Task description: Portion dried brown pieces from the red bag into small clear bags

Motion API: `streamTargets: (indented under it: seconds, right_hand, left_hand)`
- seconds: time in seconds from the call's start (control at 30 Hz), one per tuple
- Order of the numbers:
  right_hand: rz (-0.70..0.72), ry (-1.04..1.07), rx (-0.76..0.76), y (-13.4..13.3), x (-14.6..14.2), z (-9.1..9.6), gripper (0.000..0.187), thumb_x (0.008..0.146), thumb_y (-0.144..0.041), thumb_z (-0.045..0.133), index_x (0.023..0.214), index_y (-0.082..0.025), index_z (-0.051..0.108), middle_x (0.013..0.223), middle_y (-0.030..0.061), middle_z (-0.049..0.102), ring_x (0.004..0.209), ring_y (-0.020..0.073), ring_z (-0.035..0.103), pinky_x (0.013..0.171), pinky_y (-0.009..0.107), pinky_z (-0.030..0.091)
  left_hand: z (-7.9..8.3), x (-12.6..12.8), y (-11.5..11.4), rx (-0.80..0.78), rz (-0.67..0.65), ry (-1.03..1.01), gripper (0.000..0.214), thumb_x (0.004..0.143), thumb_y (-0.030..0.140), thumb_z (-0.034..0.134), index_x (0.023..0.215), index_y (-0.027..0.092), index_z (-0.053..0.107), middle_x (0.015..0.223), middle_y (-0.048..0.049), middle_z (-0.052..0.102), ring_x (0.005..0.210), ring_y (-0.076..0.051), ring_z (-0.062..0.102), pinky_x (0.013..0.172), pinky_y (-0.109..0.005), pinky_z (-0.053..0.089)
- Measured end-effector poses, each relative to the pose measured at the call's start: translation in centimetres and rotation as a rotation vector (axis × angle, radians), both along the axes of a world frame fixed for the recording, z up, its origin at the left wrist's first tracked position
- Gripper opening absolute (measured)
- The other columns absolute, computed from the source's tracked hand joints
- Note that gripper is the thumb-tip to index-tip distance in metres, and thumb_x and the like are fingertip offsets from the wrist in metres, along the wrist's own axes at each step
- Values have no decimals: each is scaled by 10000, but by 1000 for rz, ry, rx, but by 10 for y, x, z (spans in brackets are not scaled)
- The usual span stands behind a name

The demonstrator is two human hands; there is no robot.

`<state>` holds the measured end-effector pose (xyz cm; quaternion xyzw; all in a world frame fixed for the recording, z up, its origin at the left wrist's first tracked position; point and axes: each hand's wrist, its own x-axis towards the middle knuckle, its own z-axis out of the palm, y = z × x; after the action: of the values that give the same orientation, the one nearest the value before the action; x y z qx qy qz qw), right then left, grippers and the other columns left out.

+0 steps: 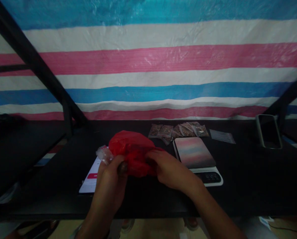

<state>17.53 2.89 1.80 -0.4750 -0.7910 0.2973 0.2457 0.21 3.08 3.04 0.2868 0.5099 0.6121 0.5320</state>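
Observation:
A crumpled red plastic bag (132, 141) is held up between both my hands, just above the black table. My left hand (112, 176) pinches its lower left side, and a small clear plastic bag (105, 154) sticks out beside those fingers. On the bag's right side, my right hand (163, 166) has its fingers closed on the red plastic. What lies inside the red bag is hidden. Partly behind my left hand is a lit screen (88, 184). To the right of my right hand stands a digital scale (195, 152) with a reflective plate and dark control panel.
Several small clear packets of brown dried bits (185, 129) lie behind the scale. A flat clear bag (222, 136) is to their right. A phone (269, 131) leans near the right frame post. Striped sheeting (163, 59) hangs behind the black table (150, 202).

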Motion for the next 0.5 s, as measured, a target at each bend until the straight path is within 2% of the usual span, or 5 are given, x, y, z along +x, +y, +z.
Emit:
streamTargets:
  seconds: [0.17, 0.33, 0.4, 0.5]
  right_hand:
    - [-14, 203, -131, 0, 2, -3, 560, 817, 56, 527, 1268, -216, 718, 1295, 58, 768, 1188, 191, 717, 1049, 311, 516]
    - [-56, 362, -228, 7, 9, -9, 451, 826, 58, 550, 1167, -187, 715, 1162, 49, 795, 1070, 170, 746, 969, 297, 563]
    - [-93, 417, -275, 9, 11, -7, 366, 850, 35, 577, 1121, -176, 704, 1128, 56, 793, 1053, 171, 746, 955, 301, 572]
    - [-115, 475, -327, 8, 12, 2, 320, 864, 16, 600, 1095, -187, 689, 1119, 47, 791, 1033, 163, 745, 949, 303, 576]
  left_hand:
    - [-4, -1, 1, 31, 11, 72, 308, 518, 223, 744, 708, 248, 503, 609, 89, 476, 538, -91, 418, 502, -222, 340]
    - [-12, -9, 2, -12, -42, 110, 325, 541, 232, 743, 839, 227, 613, 631, 96, 534, 520, -82, 420, 488, -205, 330]
    - [-17, -14, 3, -17, -90, 155, 362, 572, 240, 745, 914, 217, 628, 666, 89, 573, 552, -99, 483, 519, -217, 395]
    - [-22, -18, 5, -10, -135, 282, 435, 622, 279, 771, 1022, 210, 614, 791, 51, 666, 690, -153, 618, 668, -286, 533]
